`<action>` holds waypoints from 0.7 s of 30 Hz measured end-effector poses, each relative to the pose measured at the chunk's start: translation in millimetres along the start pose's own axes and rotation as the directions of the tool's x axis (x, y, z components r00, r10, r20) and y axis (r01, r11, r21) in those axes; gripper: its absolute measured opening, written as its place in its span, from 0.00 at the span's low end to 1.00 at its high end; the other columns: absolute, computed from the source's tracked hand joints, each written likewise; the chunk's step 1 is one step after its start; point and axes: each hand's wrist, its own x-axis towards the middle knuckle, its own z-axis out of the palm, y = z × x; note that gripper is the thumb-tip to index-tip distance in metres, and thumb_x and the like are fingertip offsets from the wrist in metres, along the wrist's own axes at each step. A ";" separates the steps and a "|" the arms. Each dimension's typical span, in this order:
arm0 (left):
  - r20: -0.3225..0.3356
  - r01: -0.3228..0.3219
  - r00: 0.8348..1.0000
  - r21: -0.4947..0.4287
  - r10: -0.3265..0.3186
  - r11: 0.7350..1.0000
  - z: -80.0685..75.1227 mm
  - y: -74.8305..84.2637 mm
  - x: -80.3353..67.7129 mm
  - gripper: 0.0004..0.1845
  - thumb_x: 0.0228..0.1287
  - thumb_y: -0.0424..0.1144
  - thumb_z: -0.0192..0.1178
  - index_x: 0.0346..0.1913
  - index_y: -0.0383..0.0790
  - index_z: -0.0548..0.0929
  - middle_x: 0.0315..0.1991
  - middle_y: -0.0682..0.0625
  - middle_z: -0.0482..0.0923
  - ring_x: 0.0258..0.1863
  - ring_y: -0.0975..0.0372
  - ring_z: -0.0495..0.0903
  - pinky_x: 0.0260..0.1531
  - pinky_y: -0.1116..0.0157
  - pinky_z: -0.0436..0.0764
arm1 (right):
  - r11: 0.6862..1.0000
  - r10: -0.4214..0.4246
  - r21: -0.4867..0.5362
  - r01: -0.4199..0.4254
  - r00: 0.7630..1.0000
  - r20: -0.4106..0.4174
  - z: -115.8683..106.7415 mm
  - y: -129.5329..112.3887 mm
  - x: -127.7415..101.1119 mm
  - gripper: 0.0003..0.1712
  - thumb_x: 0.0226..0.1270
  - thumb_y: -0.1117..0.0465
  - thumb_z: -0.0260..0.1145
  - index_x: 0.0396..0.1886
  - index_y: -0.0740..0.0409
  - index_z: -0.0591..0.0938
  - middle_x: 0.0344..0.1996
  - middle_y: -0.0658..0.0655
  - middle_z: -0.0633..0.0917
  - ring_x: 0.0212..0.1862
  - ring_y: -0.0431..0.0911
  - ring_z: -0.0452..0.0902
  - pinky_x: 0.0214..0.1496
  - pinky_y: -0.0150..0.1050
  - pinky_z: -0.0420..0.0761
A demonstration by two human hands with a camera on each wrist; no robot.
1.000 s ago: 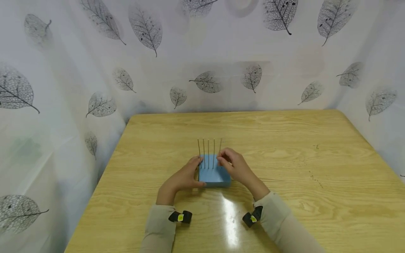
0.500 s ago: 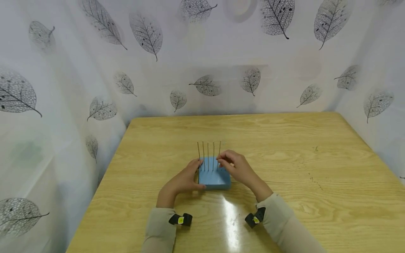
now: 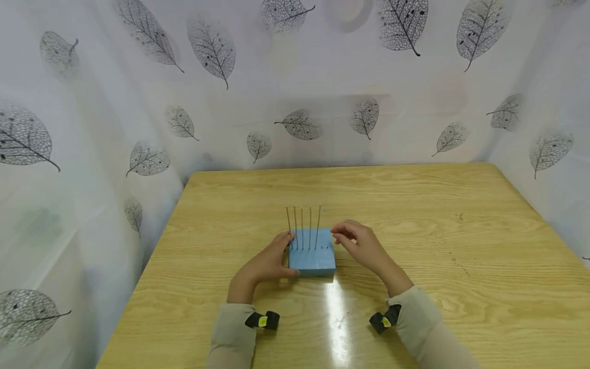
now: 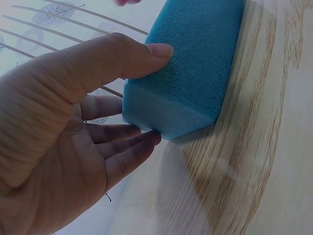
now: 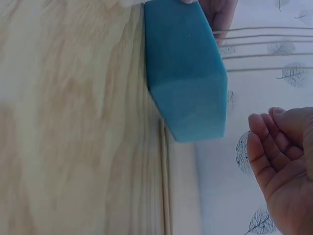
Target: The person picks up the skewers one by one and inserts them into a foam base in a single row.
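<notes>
A blue foam block [image 3: 318, 261] lies on the table, with several thin wooden sticks [image 3: 302, 225] standing in a row in its top. Small dark holes continue the row to the right of the last stick. My left hand [image 3: 265, 261] grips the block's left end, thumb [image 4: 159, 50] on the near face and fingers around the far side. Just off the block's right end, my right hand [image 3: 361, 245] is raised with fingers loosely bent. Nothing shows between its thumb and fingers in the right wrist view.
Two more thin sticks [image 5: 165, 181] lie on the wooden table [image 3: 415, 205] beyond the block's right end in the right wrist view. A pale curtain [image 3: 322, 66] printed with leaves hangs behind and at both sides of the table.
My right hand has let go of the rightmost stick, which now stands in the block, and has moved right. The left hand keeps its grip on the block.
</notes>
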 end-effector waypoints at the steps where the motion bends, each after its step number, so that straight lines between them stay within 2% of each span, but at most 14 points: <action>1: 0.003 0.004 1.000 0.000 -0.004 1.000 0.1 0.0 -0.1 0.50 0.53 0.41 0.71 0.73 0.34 0.51 0.73 0.37 0.45 0.71 0.48 0.49 0.66 0.50 0.58 | 1.000 0.008 -0.010 -0.008 1.000 0.003 -2.4 1.6 -2.1 0.07 0.66 0.70 0.61 0.41 0.67 0.82 0.35 0.59 0.83 0.33 0.43 0.81 0.35 0.34 0.81; 10: 0.004 0.012 1.000 -0.007 -0.012 1.000 -0.1 1.1 -0.2 0.50 0.53 0.40 0.71 0.73 0.34 0.51 0.73 0.37 0.45 0.71 0.48 0.49 0.66 0.50 0.59 | 0.989 0.111 -0.102 -0.111 0.994 0.002 -24.4 17.0 -20.2 0.07 0.66 0.68 0.62 0.42 0.65 0.82 0.34 0.56 0.83 0.34 0.43 0.80 0.35 0.34 0.80; 16: -0.004 0.012 1.000 0.004 -0.012 1.000 -0.1 1.6 -0.1 0.50 0.53 0.40 0.71 0.73 0.34 0.51 0.73 0.37 0.45 0.71 0.48 0.50 0.66 0.51 0.58 | 0.981 0.118 -0.153 -0.119 0.993 -0.016 -35.2 27.1 -32.1 0.07 0.64 0.69 0.63 0.41 0.66 0.82 0.34 0.54 0.83 0.33 0.43 0.80 0.35 0.35 0.80; 21: 0.000 0.005 1.000 -0.004 -0.005 1.000 0.0 2.0 -0.6 0.50 0.53 0.39 0.71 0.73 0.33 0.51 0.73 0.37 0.45 0.71 0.48 0.49 0.66 0.51 0.58 | 0.970 0.170 -0.174 -0.169 0.985 -0.011 -43.1 31.8 -41.7 0.07 0.63 0.70 0.63 0.40 0.66 0.82 0.33 0.53 0.82 0.33 0.42 0.79 0.35 0.33 0.80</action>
